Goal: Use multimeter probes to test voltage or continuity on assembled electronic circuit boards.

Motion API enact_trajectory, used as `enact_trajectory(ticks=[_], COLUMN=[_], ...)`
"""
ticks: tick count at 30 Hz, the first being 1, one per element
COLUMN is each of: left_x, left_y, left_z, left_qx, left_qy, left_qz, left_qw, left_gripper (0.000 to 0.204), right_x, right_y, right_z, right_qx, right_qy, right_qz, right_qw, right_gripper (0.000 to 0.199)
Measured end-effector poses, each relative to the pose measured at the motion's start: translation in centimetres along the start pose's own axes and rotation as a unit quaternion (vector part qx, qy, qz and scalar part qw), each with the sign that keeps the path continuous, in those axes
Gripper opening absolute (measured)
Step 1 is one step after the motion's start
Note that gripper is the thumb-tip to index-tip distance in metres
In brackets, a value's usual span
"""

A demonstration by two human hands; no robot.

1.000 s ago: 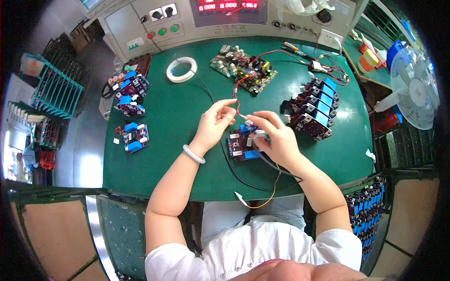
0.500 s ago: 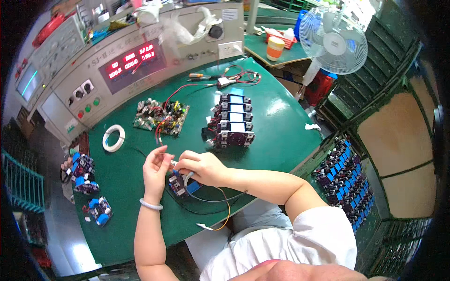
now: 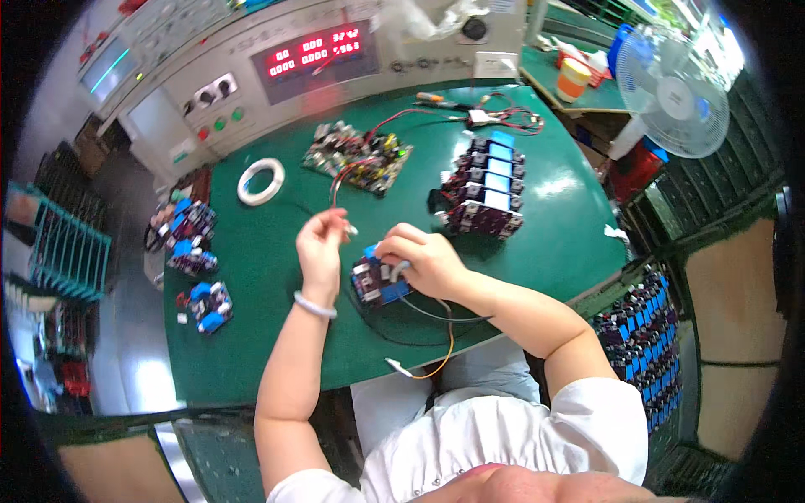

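The right hand (image 3: 425,261) rests on a small circuit module with blue blocks and dark parts (image 3: 379,282), its grip closed over the module's upper edge, fingers curled down onto it. The module lies on the green counter (image 3: 268,335), just in front of the person, near the middle of its front half. The left hand (image 3: 321,247) is raised just beside it — thumb and fingertips pinched in a narrow grip on a thin red wire with a pale end (image 3: 348,226); a white bangle (image 3: 314,305) circles that wrist. Thin black and orange leads (image 3: 444,348) trail from the module toward the counter's near edge. Farther back stand a row of like blue-topped modules (image 3: 486,186), a bare green circuit board (image 3: 356,155) and a white tape ring (image 3: 261,181) — well apart from the hands.
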State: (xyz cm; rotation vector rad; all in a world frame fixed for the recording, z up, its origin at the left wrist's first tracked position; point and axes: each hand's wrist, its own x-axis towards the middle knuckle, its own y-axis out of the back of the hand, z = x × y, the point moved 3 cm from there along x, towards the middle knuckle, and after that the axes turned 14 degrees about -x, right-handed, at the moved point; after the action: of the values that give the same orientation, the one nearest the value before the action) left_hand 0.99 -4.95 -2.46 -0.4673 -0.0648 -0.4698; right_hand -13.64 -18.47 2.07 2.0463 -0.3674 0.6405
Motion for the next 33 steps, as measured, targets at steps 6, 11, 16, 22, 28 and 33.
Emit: enact_trajectory(ticks=[6, 11, 16, 22, 28, 33], left_x=[0.6, 0.1, -0.9, -1.0, -0.8, -0.9], left_y=[1.7, 2.5, 2.1, 3.0, 2.4, 2.8], left_z=[2.3, 3.7, 4.6, 4.3, 4.2, 3.8], left_qx=[0.235, 0.408, 0.397, 0.441, 0.431, 0.412], left_qy=[-0.056, -0.116, -0.078, -0.077, -0.074, -0.072], left_qz=[-0.066, -0.146, -0.143, -0.163, -0.165, -0.171], left_qw=[0.968, 0.894, 0.903, 0.879, 0.884, 0.892], left_gripper=[0.013, 0.01, 0.009, 0.014, 0.015, 0.018], right_x=[-0.3, -0.6, -1.5, -3.0, -3.5, -3.5], right_y=[0.4, 0.9, 1.6, 1.0, -0.2, 1.8], right_z=[-0.1, 0.3, 0.0, -3.9, -2.4, -2.1], right_qx=[-0.057, -0.082, -0.24, -0.347, -0.418, -0.449], right_qy=[-0.078, -0.083, -0.063, -0.054, -0.019, 0.087], right_qz=[0.029, -0.028, -0.088, -0.222, -0.172, -0.084], right_qw=[0.995, 0.993, 0.965, 0.91, 0.892, 0.886], right_gripper=[0.03, 0.03, 0.029, 0.109, 0.094, 0.05])
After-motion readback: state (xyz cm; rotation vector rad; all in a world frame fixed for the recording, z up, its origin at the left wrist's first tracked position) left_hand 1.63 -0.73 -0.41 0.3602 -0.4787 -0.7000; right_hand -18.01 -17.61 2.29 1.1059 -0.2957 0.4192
